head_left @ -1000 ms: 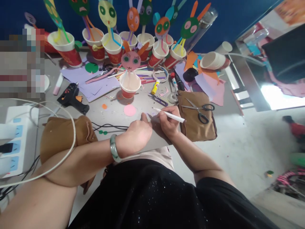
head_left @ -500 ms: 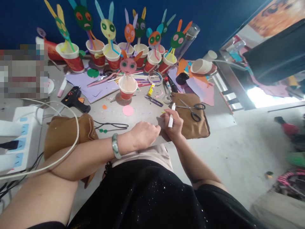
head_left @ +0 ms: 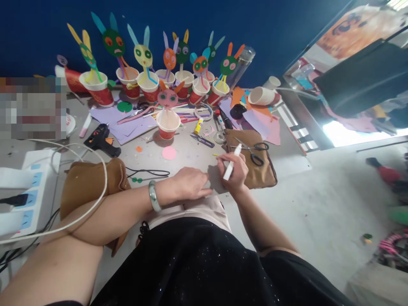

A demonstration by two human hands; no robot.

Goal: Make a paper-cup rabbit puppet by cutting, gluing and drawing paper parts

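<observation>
My right hand [head_left: 235, 172] is closed around a white marker pen [head_left: 228, 171], which slants up past the fingers beside the brown pouch [head_left: 263, 172]. My left hand [head_left: 191, 182] is at the table's front edge, palm down, its fingers loosely stretched toward the right hand; I see nothing in it. Beyond the left hand, a pink paper circle [head_left: 168, 153] lies flat on the table. Behind that circle stands a red-and-white paper cup [head_left: 168, 131] bearing a pink rabbit face [head_left: 168, 98] with orange ears.
Several paper cups with rabbit figures line the blue wall. Black-handled scissors [head_left: 256, 159] lie on the pouch, with small snips [head_left: 202, 140] to its left. A black glue gun [head_left: 103, 140], purple paper [head_left: 127, 126], and a white power strip [head_left: 35, 187] with a looping cable occupy the left side.
My left hand has gone from a loose fist to stretched fingers. The marker pen in my right hand has tilted more to the right. The view has shifted slightly.
</observation>
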